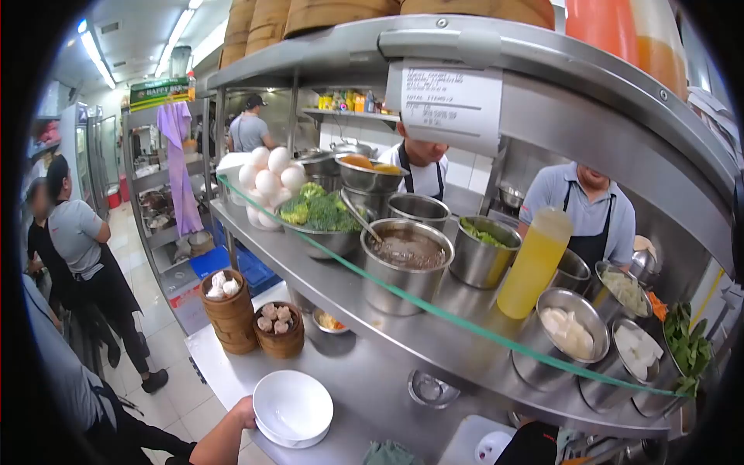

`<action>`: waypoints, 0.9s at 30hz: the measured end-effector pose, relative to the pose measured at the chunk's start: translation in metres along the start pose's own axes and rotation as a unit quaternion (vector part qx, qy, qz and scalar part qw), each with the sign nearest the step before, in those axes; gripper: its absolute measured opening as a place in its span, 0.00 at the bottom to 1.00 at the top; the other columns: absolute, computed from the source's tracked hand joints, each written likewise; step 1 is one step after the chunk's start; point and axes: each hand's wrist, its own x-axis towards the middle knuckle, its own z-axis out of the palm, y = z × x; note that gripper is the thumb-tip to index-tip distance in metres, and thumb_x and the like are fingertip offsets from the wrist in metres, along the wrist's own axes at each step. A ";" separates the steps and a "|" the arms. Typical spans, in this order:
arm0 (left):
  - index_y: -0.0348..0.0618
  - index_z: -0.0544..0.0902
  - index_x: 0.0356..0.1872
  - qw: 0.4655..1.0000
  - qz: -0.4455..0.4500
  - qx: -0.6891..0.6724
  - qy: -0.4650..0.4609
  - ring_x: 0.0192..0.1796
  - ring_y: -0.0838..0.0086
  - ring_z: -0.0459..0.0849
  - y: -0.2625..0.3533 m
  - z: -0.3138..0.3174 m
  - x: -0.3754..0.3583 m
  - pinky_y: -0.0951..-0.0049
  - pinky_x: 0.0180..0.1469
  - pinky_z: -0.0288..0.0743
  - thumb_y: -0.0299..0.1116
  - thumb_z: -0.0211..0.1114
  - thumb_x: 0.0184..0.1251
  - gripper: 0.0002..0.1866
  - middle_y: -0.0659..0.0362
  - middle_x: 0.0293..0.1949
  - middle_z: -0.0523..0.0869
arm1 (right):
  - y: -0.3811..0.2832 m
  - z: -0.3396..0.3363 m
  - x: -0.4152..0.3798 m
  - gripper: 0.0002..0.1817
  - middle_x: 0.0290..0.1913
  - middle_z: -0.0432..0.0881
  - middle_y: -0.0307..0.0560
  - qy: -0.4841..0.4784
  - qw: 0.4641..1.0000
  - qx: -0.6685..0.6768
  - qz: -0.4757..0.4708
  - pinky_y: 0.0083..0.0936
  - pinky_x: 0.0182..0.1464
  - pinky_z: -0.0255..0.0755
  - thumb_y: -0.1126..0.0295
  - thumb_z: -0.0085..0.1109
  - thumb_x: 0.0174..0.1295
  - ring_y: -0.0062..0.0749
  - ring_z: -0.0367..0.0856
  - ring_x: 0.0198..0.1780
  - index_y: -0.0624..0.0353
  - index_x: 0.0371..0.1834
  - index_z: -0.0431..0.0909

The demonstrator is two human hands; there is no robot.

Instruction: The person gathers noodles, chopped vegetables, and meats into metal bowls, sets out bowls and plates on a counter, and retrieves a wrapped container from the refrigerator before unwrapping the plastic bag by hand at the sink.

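Note:
My left hand (245,412) comes in from the lower left, its fingers closed at the left rim of a white bowl (293,404). That bowl is empty inside, and a second white rim shows beneath it. Both are at the left end of the steel counter (364,387). Just beyond stand a bamboo steamer (234,324) with white buns and a shorter bamboo steamer (280,341) with meat dumplings. A black sleeve (535,443) shows at the bottom right; my right hand is not visible.
A steel shelf (372,329) with a green glass edge crosses above the counter. It carries broccoli (322,213), eggs (267,182), a sauce pot (407,267) and a yellow squeeze bottle (535,263). An order slip (451,108) hangs above. Several people stand around.

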 end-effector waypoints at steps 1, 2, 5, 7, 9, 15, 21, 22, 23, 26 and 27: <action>0.29 0.80 0.53 1.000 0.009 0.002 0.012 0.47 0.57 0.87 0.000 0.000 0.000 0.54 0.55 0.82 0.35 0.60 0.70 0.18 0.44 0.48 0.86 | 0.002 0.004 0.002 0.28 0.50 0.81 0.60 -0.008 1.000 0.001 0.006 0.42 0.57 0.72 0.44 0.55 0.62 0.56 0.78 0.55 0.60 0.48 0.79; 0.29 0.80 0.52 1.000 0.015 0.003 0.023 0.47 0.56 0.87 -0.003 -0.001 0.001 0.54 0.55 0.82 0.35 0.60 0.70 0.18 0.44 0.48 0.85 | 0.004 0.009 0.003 0.27 0.49 0.81 0.60 -0.015 1.000 0.002 0.011 0.42 0.56 0.72 0.45 0.56 0.62 0.56 0.79 0.54 0.60 0.47 0.80; 0.28 0.80 0.52 0.999 0.021 0.007 0.033 0.47 0.56 0.87 -0.001 0.014 -0.017 0.54 0.54 0.82 0.34 0.60 0.70 0.19 0.44 0.48 0.85 | 0.009 0.016 -0.005 0.25 0.46 0.82 0.59 -0.023 0.999 0.008 0.028 0.42 0.55 0.73 0.47 0.57 0.61 0.56 0.79 0.52 0.61 0.43 0.80; 0.28 0.79 0.53 0.998 0.026 -0.004 0.050 0.47 0.56 0.87 -0.009 0.000 -0.008 0.55 0.54 0.83 0.34 0.60 0.70 0.19 0.44 0.48 0.86 | 0.007 0.016 -0.016 0.23 0.44 0.83 0.59 -0.015 0.999 0.016 0.036 0.42 0.54 0.73 0.49 0.58 0.61 0.56 0.80 0.51 0.61 0.41 0.81; 0.28 0.79 0.54 0.998 0.028 -0.017 0.054 0.47 0.57 0.88 -0.012 0.000 -0.013 0.55 0.54 0.83 0.35 0.60 0.70 0.20 0.44 0.49 0.85 | 0.000 0.012 -0.034 0.22 0.43 0.83 0.58 0.003 0.999 0.028 0.038 0.42 0.53 0.74 0.50 0.59 0.61 0.56 0.81 0.50 0.61 0.39 0.81; 0.29 0.77 0.57 0.997 0.073 -0.001 0.019 0.49 0.64 0.87 -0.009 0.023 -0.050 0.61 0.53 0.83 0.41 0.59 0.73 0.23 0.47 0.50 0.85 | -0.067 -0.037 -0.158 0.18 0.37 0.85 0.57 0.102 0.981 0.156 -0.059 0.43 0.50 0.75 0.54 0.61 0.60 0.56 0.82 0.46 0.61 0.33 0.83; 0.30 0.77 0.58 0.989 0.105 -0.101 0.014 0.47 0.65 0.87 -0.017 -0.032 -0.070 0.65 0.50 0.83 0.37 0.55 0.75 0.20 0.48 0.49 0.86 | -0.153 -0.058 -0.296 0.15 0.32 0.80 0.55 -0.010 0.916 0.247 -0.317 0.44 0.43 0.73 0.59 0.64 0.56 0.54 0.80 0.39 0.61 0.22 0.81; 0.30 0.77 0.58 0.988 0.101 -0.117 0.013 0.47 0.65 0.87 -0.018 -0.048 -0.073 0.65 0.50 0.83 0.36 0.54 0.75 0.20 0.48 0.49 0.86 | -0.161 -0.053 -0.319 0.13 0.35 0.82 0.54 -0.104 0.931 0.176 -0.301 0.42 0.46 0.75 0.60 0.65 0.55 0.51 0.81 0.42 0.61 0.28 0.82; 0.30 0.77 0.58 0.986 0.100 -0.133 0.013 0.47 0.65 0.87 -0.018 -0.065 -0.077 0.65 0.50 0.83 0.36 0.53 0.76 0.19 0.48 0.49 0.86 | -0.163 -0.034 -0.338 0.15 0.39 0.82 0.56 -0.124 0.940 0.126 -0.291 0.42 0.49 0.74 0.59 0.66 0.53 0.52 0.81 0.46 0.60 0.34 0.82; 0.29 0.77 0.57 0.979 0.114 -0.165 0.044 0.47 0.64 0.88 0.003 -0.104 -0.114 0.64 0.50 0.83 0.35 0.53 0.76 0.19 0.47 0.49 0.86 | -0.155 0.049 -0.367 0.27 0.57 0.78 0.57 -0.220 0.948 -0.013 -0.229 0.45 0.61 0.71 0.53 0.62 0.56 0.54 0.76 0.59 0.58 0.55 0.76; 0.29 0.77 0.56 0.976 0.119 -0.173 0.058 0.47 0.63 0.88 0.010 -0.119 -0.119 0.64 0.50 0.83 0.36 0.53 0.76 0.19 0.48 0.49 0.86 | -0.155 0.061 -0.378 0.28 0.57 0.78 0.57 -0.166 0.967 0.019 -0.191 0.43 0.59 0.72 0.54 0.62 0.57 0.53 0.78 0.58 0.58 0.57 0.76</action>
